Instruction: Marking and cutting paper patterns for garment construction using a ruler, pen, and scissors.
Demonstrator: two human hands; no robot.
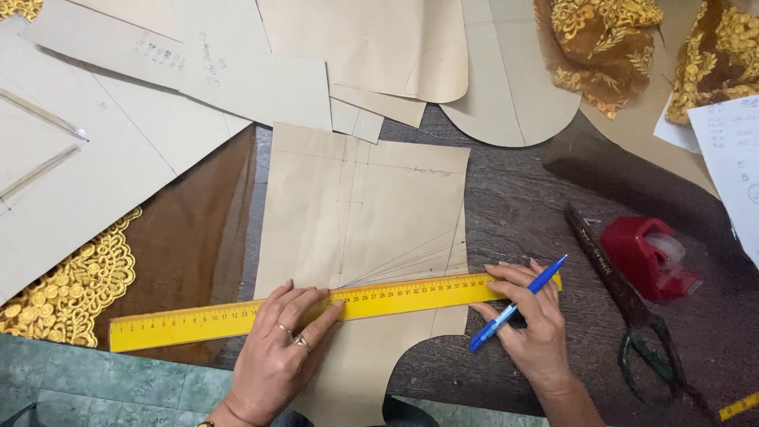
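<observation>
Two hands: both rest on one yellow ruler (332, 308), seen from the head camera.
Ruler: lies across the lower part of a tan paper pattern (364, 237); its long axis runs left to right, the right end slightly higher.
Left hand (277, 356): fingers spread flat, pressing the ruler near its middle; it grasps nothing.
Right hand (530, 324): at the ruler's right end, fingertips on its lower edge, pinching a blue pen (518, 304) that angles up and to the right.
Nearer hand: the right, since the pen's upper end lies at the ruler's right end.
Right of the ruler: dark scissors (632, 316) and a red tape dispenser (648, 257).
Left of the ruler: brown cloth with gold lace (71, 292).
</observation>
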